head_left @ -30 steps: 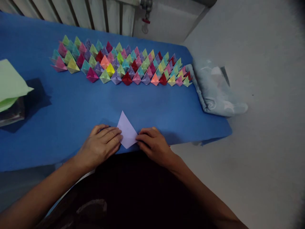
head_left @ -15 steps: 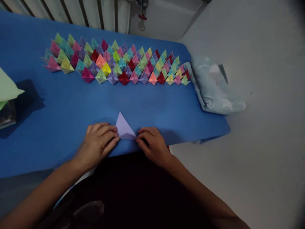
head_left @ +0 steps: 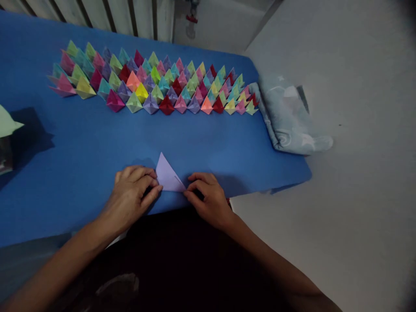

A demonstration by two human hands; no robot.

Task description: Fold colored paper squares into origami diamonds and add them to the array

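Observation:
A folded lilac paper (head_left: 168, 176) with a pointed top lies near the front edge of the blue table (head_left: 97, 143). Bent fingers of my left hand (head_left: 133, 190) grip its left side. At the lower right corner, the thumb and fingers of my right hand (head_left: 208, 197) pinch the paper. A small flap edge shows near that corner. Beyond both hands stand rows of folded paper pieces (head_left: 142, 92) in pink, green, blue, yellow, red and purple.
A folded grey-blue cloth (head_left: 286, 119) rests at the table's right end against the wall. Pale green paper (head_left: 8, 123) sits on a dark object at the left edge. Behind the table are a radiator (head_left: 121, 17) and a red valve (head_left: 191, 18).
The view has shifted slightly, moving the far-left items outward. On the lilac paper, a flap edge now shows near the right corner. Both hands keep their hold.

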